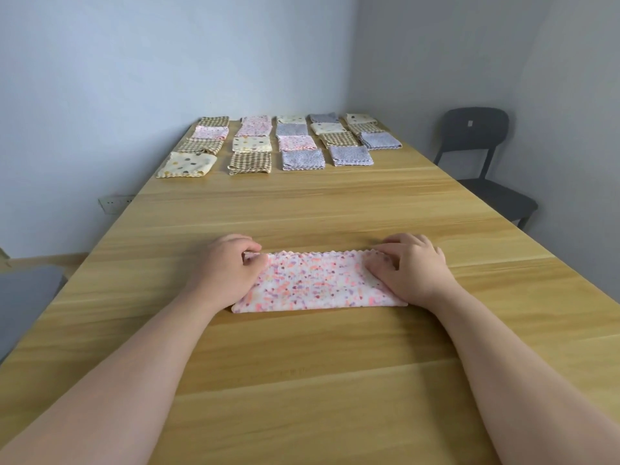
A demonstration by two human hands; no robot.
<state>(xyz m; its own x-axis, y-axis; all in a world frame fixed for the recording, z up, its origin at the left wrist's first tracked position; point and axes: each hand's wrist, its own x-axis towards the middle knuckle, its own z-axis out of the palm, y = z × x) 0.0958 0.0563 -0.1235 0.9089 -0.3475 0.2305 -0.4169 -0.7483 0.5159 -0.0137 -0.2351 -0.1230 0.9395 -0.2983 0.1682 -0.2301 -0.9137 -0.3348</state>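
Both ends of the pink speckled cloth are buried under the hands, so its corners are hard to see. The left hand pinches the far left corner. The right hand curls its fingers onto the right end, and I can't tell if it's gripping or just pressing. The cloth lies folded flat mid worktop. Rows of folded cloths sit at the far end, with a dark chair by the grey wall and a socket partly cut off by the worktop edge.
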